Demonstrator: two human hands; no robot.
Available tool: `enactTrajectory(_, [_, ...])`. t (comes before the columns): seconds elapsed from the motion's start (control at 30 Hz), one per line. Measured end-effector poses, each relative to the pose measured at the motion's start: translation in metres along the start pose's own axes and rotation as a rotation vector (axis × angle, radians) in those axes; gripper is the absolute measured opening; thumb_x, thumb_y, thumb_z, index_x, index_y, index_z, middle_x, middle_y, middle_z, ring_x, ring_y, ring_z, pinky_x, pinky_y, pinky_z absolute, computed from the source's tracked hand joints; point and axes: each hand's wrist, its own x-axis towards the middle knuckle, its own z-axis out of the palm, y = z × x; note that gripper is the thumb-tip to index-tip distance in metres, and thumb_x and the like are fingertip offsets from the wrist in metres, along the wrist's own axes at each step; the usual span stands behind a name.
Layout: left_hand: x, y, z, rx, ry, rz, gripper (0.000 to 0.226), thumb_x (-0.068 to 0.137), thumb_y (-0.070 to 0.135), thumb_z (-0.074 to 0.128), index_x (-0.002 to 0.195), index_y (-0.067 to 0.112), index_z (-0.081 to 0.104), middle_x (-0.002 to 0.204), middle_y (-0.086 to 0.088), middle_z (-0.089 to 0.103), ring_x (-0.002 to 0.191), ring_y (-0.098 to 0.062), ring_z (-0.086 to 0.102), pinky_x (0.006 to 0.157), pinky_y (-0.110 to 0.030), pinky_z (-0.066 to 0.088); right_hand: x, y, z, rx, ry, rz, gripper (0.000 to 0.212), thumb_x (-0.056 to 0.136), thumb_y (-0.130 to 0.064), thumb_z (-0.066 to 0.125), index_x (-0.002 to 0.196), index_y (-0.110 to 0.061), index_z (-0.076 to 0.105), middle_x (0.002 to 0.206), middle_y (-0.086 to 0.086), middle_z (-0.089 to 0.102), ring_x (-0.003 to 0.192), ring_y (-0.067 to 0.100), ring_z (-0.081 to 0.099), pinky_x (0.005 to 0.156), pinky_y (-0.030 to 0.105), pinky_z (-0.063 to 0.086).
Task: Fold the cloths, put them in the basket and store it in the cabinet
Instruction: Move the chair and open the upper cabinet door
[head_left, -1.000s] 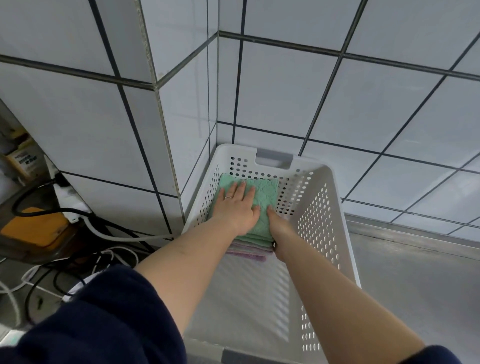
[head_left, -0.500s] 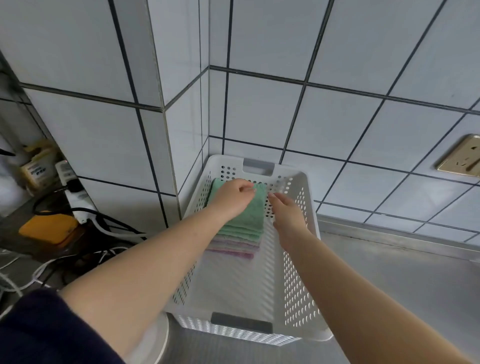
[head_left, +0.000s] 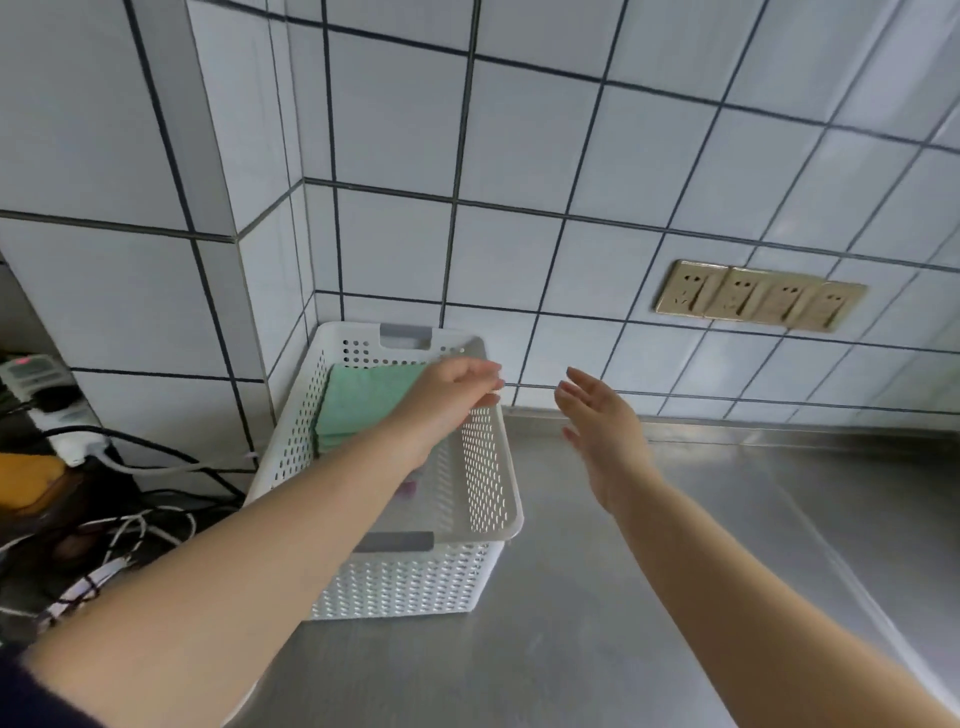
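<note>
A white perforated basket (head_left: 488, 467) stands on the steel counter in the tiled corner. A stack of folded cloths lies inside it at the far end, a green cloth (head_left: 358, 400) on top and a sliver of a pink one (head_left: 408, 486) showing under my forearm. My left hand (head_left: 452, 395) hovers above the basket's right rim, fingers loosely curled, holding nothing. My right hand (head_left: 602, 431) is outside the basket to its right, above the counter, fingers spread and empty.
The steel counter (head_left: 675, 571) stretches right and toward me. A brass socket strip (head_left: 758, 296) sits on the tiled wall. Left of the basket are a power strip (head_left: 57, 415), tangled cables (head_left: 130, 519) and a yellow object (head_left: 26, 480).
Both hands have lifted off the green cloth and come out of the basket; the right hand has moved right over the counter. The view has pulled back and turned right.
</note>
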Motion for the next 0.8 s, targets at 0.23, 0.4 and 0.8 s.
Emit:
enactTrajectory(0.23, [-0.038, 0.004, 0.024, -0.047, -0.271, 0.055, 0.013, 0.093, 0.014, 0.053, 0.101, 0.02, 0.062, 0.105, -0.006, 0.068, 0.088, -0.01, 0.063, 0.076, -0.029, 0.041, -0.08, 0.003, -0.038, -0.058, 0.292, -0.02, 0.041, 0.089, -0.02, 0.06, 0.129, -0.024, 0.053, 0.117, -0.008, 0.059, 0.11, 0.01, 0.055, 0.106, 0.043, 0.04])
enactTrajectory(0.4, [-0.083, -0.008, 0.026, -0.019, -0.5, 0.058, 0.015, 0.093, 0.014, 0.053, 0.106, 0.018, 0.061, 0.103, 0.0, 0.067, 0.081, -0.003, 0.063, 0.069, -0.023, 0.04, -0.164, 0.013, -0.027, -0.023, 0.5, 0.0, 0.041, 0.091, -0.016, 0.059, 0.131, -0.018, 0.052, 0.12, -0.001, 0.059, 0.106, 0.009, 0.056, 0.105, 0.039, 0.042])
enactTrajectory(0.8, [-0.219, -0.03, 0.088, 0.072, -1.023, 0.091, 0.01, 0.093, 0.016, 0.054, 0.101, 0.02, 0.058, 0.095, 0.0, 0.066, 0.076, 0.0, 0.063, 0.067, -0.02, 0.041, -0.373, 0.038, -0.024, -0.023, 0.928, 0.148, 0.042, 0.091, -0.023, 0.059, 0.133, -0.023, 0.049, 0.127, -0.004, 0.057, 0.114, 0.011, 0.055, 0.099, 0.03, 0.044])
